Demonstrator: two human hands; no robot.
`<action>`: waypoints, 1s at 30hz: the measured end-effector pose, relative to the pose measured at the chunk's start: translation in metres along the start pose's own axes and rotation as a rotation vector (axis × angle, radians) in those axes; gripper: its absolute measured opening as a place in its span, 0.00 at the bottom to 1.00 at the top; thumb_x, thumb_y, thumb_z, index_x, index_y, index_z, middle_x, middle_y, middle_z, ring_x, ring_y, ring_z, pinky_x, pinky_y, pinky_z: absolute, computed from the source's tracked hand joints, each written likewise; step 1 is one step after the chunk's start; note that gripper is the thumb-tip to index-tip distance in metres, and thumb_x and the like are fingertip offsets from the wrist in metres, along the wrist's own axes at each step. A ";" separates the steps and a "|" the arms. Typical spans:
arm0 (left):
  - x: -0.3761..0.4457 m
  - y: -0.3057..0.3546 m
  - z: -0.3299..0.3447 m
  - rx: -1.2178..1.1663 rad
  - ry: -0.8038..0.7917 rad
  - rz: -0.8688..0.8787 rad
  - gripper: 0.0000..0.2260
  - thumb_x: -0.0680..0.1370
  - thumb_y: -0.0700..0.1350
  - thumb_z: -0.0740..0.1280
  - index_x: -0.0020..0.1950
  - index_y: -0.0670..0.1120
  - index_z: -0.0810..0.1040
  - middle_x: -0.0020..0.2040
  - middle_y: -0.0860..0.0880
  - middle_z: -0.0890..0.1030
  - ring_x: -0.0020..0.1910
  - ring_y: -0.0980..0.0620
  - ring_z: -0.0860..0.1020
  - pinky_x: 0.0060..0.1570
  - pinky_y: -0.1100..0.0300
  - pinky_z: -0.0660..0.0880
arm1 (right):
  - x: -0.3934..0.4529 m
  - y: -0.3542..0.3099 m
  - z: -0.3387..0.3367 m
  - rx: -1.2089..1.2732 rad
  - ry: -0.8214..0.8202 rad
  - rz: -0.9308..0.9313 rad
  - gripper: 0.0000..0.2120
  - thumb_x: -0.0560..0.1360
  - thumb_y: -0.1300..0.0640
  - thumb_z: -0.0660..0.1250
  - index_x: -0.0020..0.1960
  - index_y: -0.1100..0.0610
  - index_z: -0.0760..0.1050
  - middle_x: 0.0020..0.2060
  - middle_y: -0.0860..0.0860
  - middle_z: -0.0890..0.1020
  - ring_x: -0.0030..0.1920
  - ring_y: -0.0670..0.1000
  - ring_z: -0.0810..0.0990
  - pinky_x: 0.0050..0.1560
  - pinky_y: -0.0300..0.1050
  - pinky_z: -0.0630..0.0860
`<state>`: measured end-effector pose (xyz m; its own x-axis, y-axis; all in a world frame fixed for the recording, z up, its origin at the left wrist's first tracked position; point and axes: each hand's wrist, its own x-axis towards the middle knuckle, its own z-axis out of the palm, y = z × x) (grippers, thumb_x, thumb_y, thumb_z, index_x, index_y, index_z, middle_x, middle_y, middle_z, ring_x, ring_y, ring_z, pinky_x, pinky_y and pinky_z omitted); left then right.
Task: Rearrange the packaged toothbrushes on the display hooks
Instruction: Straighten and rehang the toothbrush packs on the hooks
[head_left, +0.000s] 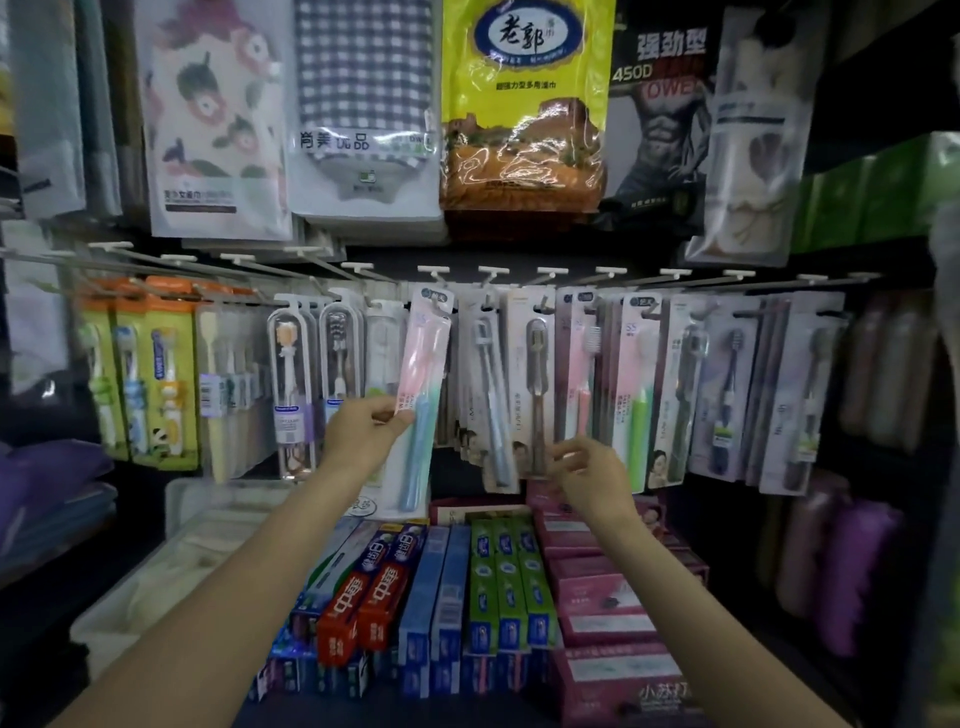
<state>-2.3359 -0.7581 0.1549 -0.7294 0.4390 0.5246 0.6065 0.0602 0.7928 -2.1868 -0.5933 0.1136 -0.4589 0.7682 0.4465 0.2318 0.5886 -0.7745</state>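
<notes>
Left hand (363, 434): raised to the hook row, fingers (387, 415) pinching the lower left edge of the pink-and-blue toothbrush pack (423, 400).
Pink-and-blue toothbrush pack: tilted, its top up at a display hook (434, 271) near the middle of the row; whether it hangs on the hook cannot be told. Its bottom swings out in front of the packs behind.
Right hand (592, 475): held up just below the hanging packs right of centre, fingers loosely curled and holding nothing, tips near the bottom edge of a brown toothbrush pack (535, 395).
Hook row: packaged toothbrushes hang side by side across the whole width, green and orange children's packs (140, 374) at far left.
Above: bagged towels, among them a yellow bag (524, 104).
Shelf below: toothpaste boxes lying in rows, red (369, 597), blue, green (506, 587) and pink.
</notes>
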 end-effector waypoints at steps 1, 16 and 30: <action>-0.001 0.000 0.002 -0.014 0.002 -0.003 0.11 0.76 0.40 0.66 0.57 0.37 0.78 0.47 0.44 0.78 0.46 0.50 0.74 0.53 0.57 0.70 | -0.002 0.005 -0.004 0.016 0.002 0.020 0.08 0.76 0.68 0.60 0.51 0.63 0.77 0.42 0.56 0.81 0.41 0.54 0.80 0.43 0.42 0.79; -0.013 0.006 0.016 -0.102 0.051 -0.074 0.08 0.77 0.42 0.65 0.38 0.42 0.75 0.42 0.35 0.76 0.39 0.47 0.67 0.48 0.44 0.73 | 0.026 0.038 -0.038 -0.016 0.185 0.110 0.34 0.72 0.55 0.71 0.70 0.66 0.59 0.65 0.62 0.68 0.65 0.60 0.67 0.64 0.53 0.68; -0.014 -0.001 0.041 0.131 0.324 0.017 0.13 0.77 0.38 0.64 0.61 0.39 0.72 0.56 0.41 0.75 0.50 0.47 0.74 0.50 0.56 0.70 | 0.037 0.066 -0.076 -0.188 0.196 0.016 0.29 0.70 0.61 0.71 0.66 0.65 0.62 0.59 0.61 0.72 0.58 0.62 0.73 0.56 0.58 0.73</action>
<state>-2.3133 -0.7278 0.1346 -0.7688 0.1343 0.6252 0.6394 0.1788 0.7478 -2.1233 -0.5066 0.1130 -0.2833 0.8012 0.5271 0.4017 0.5982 -0.6933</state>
